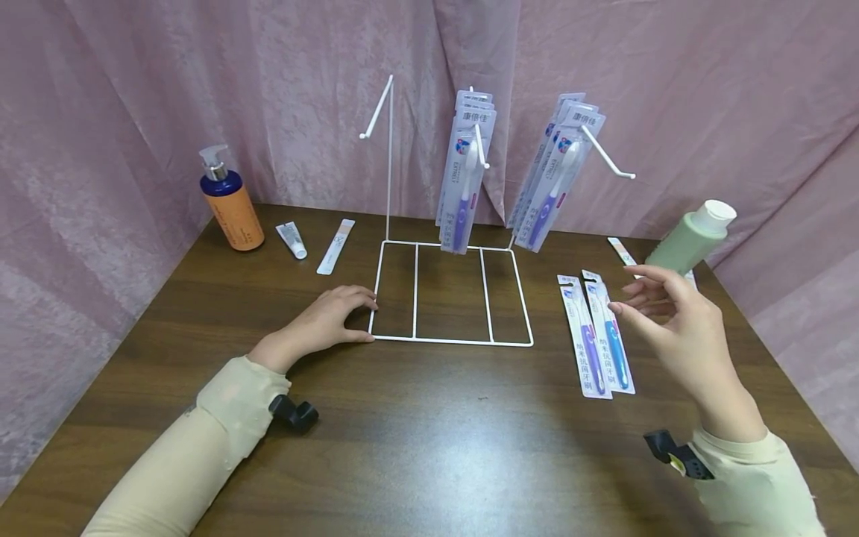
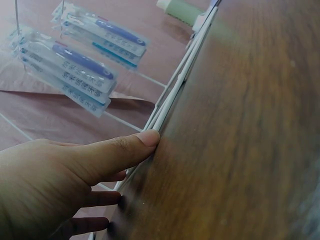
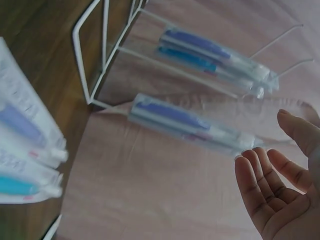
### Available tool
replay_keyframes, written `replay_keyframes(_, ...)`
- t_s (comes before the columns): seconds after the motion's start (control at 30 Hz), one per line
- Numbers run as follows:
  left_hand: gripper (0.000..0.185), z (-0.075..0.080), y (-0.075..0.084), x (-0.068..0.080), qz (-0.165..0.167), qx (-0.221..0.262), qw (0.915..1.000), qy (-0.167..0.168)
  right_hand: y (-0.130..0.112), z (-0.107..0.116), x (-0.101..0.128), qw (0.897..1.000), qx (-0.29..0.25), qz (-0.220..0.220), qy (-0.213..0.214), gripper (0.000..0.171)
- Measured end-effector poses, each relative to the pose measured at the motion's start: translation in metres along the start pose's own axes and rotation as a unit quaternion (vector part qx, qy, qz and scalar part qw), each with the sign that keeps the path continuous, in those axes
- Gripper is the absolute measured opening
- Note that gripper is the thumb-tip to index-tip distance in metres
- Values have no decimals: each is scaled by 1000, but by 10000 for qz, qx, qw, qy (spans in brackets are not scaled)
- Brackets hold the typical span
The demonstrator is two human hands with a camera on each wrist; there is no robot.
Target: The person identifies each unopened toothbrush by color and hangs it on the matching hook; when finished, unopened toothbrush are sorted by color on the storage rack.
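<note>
A white wire rack [image 1: 388, 245] stands mid-table, its flat base [image 1: 452, 342] towards me. Its left hook [image 1: 376, 112] is bare. Packaged toothbrushes hang on the middle hook [image 1: 465, 171] and the right hook [image 1: 555, 175]. My left hand [image 1: 352, 313] lies on the table, fingers relaxed, touching the base's front left corner; the left wrist view shows the thumb [image 2: 130, 147] against the wire [image 2: 175, 90]. My right hand [image 1: 644, 298] hovers open above the table and holds nothing, palm showing in the right wrist view [image 3: 280, 195]. Two packaged toothbrushes [image 1: 597, 339] lie flat just left of it.
An orange pump bottle [image 1: 231, 201], a small tube [image 1: 291, 240] and a white sachet [image 1: 335, 246] sit at the back left. A green bottle [image 1: 691, 235] leans at the back right, with another flat pack [image 1: 620, 250] beside it. Pink curtains enclose the wooden table [image 1: 429, 432].
</note>
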State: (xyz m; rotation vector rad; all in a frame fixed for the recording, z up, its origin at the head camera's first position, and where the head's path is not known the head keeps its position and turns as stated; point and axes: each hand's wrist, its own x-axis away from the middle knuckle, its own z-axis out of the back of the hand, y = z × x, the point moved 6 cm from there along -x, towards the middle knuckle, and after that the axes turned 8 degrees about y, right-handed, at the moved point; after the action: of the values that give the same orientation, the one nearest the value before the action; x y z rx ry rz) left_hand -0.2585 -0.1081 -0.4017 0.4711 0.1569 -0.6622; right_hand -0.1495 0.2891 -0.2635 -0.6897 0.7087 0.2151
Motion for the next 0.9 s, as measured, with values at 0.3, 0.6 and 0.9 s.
replay_keyframes(0.3, 47, -1, -3, 0, 0, 12, 10000, 44, 30, 7, 11, 9988, 207, -436, 31, 45)
replay_keyframes(0.6, 47, 1, -1, 0, -2, 36, 10000, 27, 63, -4, 18, 9951, 568, -670, -460, 44)
replay_keyframes(0.9, 47, 1, 0, 0, -22, 20, 10000, 79, 98, -21, 14, 9746, 990, -1097, -1680, 51)
